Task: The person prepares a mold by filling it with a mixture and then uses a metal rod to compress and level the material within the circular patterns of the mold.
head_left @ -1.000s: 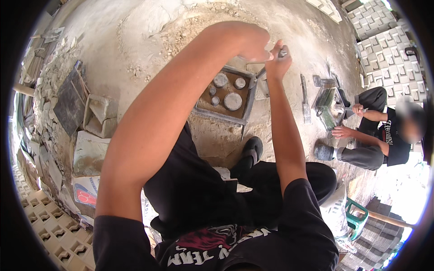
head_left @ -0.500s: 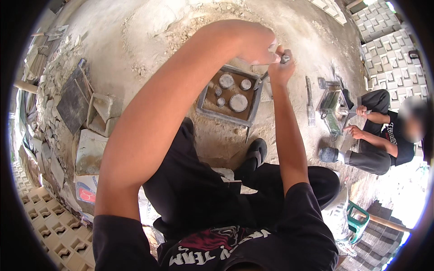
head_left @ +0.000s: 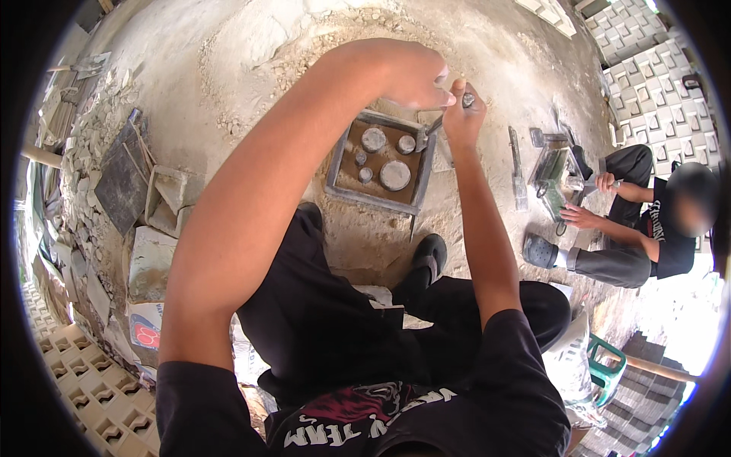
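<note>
A square frame mould [head_left: 416,204] lies on the ground before me, its inside covered with brown material. Several round, grey-white discs of different sizes sit in it, the largest disc [head_left: 395,175] at the near right. My right hand [head_left: 464,120] is wrapped round the handle of a small hand tool [head_left: 433,126]. The tool's grey head is at the mould's right edge; its exact kind is unclear. My left hand [head_left: 417,78] hovers over the far side of the mould, beside the right hand. Its fingers are curled and partly hidden, and any contents do not show.
At right a seated person [head_left: 670,206] works with both hands on another frame [head_left: 554,177]. A long flat bar [head_left: 518,171] lies between us. On the left are a dark board [head_left: 122,175], an open box [head_left: 171,190] and rubble [head_left: 84,152]. Patterned blocks [head_left: 662,99] are stacked behind.
Both my hands and the tool have shifted slightly left, and the tool's head now rests nearer the mould's inside edge. The other person's lower hand has moved onto their frame.
</note>
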`<state>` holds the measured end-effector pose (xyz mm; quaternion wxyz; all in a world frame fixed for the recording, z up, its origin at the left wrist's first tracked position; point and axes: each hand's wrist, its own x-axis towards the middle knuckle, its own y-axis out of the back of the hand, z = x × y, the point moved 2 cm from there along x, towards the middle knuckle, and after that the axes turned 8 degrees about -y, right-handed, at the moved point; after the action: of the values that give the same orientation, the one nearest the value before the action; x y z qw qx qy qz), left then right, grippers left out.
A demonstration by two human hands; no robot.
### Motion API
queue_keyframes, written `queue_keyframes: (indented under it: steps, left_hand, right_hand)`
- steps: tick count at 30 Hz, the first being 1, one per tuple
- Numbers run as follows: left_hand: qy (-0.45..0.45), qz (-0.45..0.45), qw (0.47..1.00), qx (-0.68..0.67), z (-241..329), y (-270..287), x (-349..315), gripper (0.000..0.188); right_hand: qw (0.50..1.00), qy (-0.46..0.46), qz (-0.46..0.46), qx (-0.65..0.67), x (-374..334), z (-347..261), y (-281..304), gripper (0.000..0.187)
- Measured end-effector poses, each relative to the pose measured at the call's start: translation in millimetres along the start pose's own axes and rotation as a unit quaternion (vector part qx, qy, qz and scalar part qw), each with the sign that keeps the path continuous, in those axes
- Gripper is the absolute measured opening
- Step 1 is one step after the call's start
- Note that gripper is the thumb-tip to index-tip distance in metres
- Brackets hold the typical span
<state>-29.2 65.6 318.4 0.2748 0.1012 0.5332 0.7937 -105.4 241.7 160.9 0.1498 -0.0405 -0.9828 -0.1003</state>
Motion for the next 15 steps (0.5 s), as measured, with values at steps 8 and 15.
queue_keyframes:
  steps: [8,15]
  left_hand:
    - [-0.004,0.016,1.0,0.011,4.0,-2.4,4.9,0.056]
    - [0.009,0.011,1.0,-0.018,8.9,5.9,-6.5,0.055]
  right_hand:
    - [0.997,-0.017,0.067,-0.04,-14.4,3.7,-7.8,0.045]
    - [0.997,-0.068,-0.012,-0.041,-6.0,-6.0,-6.9,0.044]
